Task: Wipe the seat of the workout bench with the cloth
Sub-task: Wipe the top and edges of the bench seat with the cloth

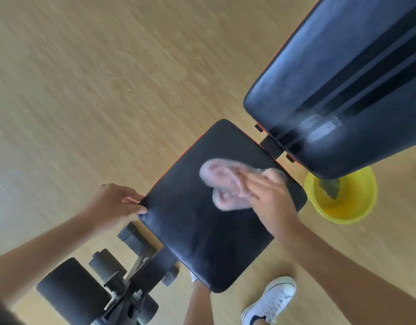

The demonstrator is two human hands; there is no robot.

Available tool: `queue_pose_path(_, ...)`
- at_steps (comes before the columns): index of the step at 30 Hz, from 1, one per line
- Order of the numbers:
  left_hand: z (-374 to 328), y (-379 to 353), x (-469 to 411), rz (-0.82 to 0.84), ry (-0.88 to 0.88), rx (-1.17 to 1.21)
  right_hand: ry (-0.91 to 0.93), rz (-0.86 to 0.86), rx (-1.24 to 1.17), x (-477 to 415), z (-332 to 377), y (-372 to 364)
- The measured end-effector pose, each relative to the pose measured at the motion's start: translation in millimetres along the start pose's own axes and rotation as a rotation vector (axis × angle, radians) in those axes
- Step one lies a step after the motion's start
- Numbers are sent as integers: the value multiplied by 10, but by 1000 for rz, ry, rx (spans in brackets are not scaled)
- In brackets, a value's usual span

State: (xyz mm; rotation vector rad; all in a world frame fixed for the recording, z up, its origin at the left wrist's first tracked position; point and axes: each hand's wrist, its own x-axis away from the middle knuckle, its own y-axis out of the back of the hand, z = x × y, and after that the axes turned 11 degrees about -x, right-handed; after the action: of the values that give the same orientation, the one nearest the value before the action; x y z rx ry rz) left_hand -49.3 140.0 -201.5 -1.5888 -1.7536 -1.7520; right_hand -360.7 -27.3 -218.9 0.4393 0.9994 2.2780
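The black padded seat (pixel 202 231) of the workout bench fills the middle of the head view, with streaks on its surface. A pale pink cloth (pixel 223 181), blurred by motion, lies on the seat's far half. My right hand (pixel 270 195) presses flat on the cloth's right side, fingers stretched out over it. My left hand (pixel 117 202) grips the seat's left corner, thumb on top and fingers curled under the edge.
The bench's raised black backrest (pixel 343 90) stands at the upper right. A yellow basin (pixel 347 207) holding a dark cloth sits on the wooden floor to the right of the seat. Foam leg rollers and the frame (pixel 103 285) are at the lower left. My white shoe (pixel 270 301) is below.
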Motion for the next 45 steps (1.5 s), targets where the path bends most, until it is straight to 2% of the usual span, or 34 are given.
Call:
queue_pose_path(2, 24, -25, -2, -8, 9, 15, -322, -380, -21, -74, -87, -29)
queue_pose_path(3, 14, -31, 0, -10, 12, 20, -332, -414, 40, 49, -7, -209)
queue_pose_path(5, -3, -48, 11, -2, 20, 26, -162, -47, -55, 602, 485, -634)
queue_pose_path(6, 2, -59, 8, -6, 17, 21, 23, 120, -134, 816, 653, -747)
queue_pose_path(8, 20, -61, 16, -10, 15, 21, 429, 395, 51, 855, 495, -702)
queue_pose_path(9, 15, -66, 18, -11, 9, 22, 432, 369, 114, 722, 281, -581)
queue_pose_path(10, 27, -80, 2, -17, 4, 21, 267, 364, 119, 544, 146, -334)
queue_pose_path(12, 33, -96, -13, -24, 3, 5, -150, 7, 115, 394, -124, -17)
queue_pose_path(14, 7, -96, -9, -30, -23, -21, -460, -370, 60, 390, -127, 14)
queue_pose_path(15, -8, -86, 1, -28, -31, -33, -493, -478, 33, 461, -22, -82)
queue_pose_path(16, -16, -82, 6, -21, -44, -49, -509, -463, -69, 563, 169, -170)
queue_pose_path(18, -32, -56, 2, -3, -60, -87, -443, -292, -175, 822, 441, -388)
queue_pose_path(20, -33, -36, -41, 11, -37, -113, -405, -55, -144, 898, 570, -414)
queue_pose_path(22, -27, -12, -91, 18, -16, -124, -391, 30, -150, 785, 605, -307)
queue_pose_path(24, -19, -5, -126, 48, -22, -161, -323, 53, -22, 653, 583, -250)
queue_pose_path(27, -24, 21, -171, 59, -15, -198, -337, 3, -4, 647, 650, -272)
queue_pose_path(30, -33, 41, -213, 66, -32, -225, -373, 118, 14, 905, 729, -352)
queue_pose_path(32, -20, 36, -224, 77, -29, -216, -336, 105, 42, 1046, 721, -438)
queue_pose_path(34, 4, 22, -227, 77, -17, -210, -277, 75, 33, 1117, 685, -439)
queue_pose_path(38, 30, 6, -194, 61, -8, -215, -240, 154, -120, 819, 474, -27)
queue_pose_path(39, 25, 6, -187, 57, -5, -209, -227, 85, -112, 713, 341, 99)
queue_pose_path(40, 16, 5, -185, 54, 1, -200, -300, -8, -128, 603, 209, 208)
queue_pose_path(41, 12, 4, -187, 55, 5, -190, -433, -195, -194, 511, 112, 272)
queue_pose_path(43, 13, 5, -186, 59, 6, -181, -582, -499, -155, 501, 71, 247)
queue_pose_path(45, 16, 11, -172, 61, 13, -168, -527, -455, -162, 585, 475, 47)
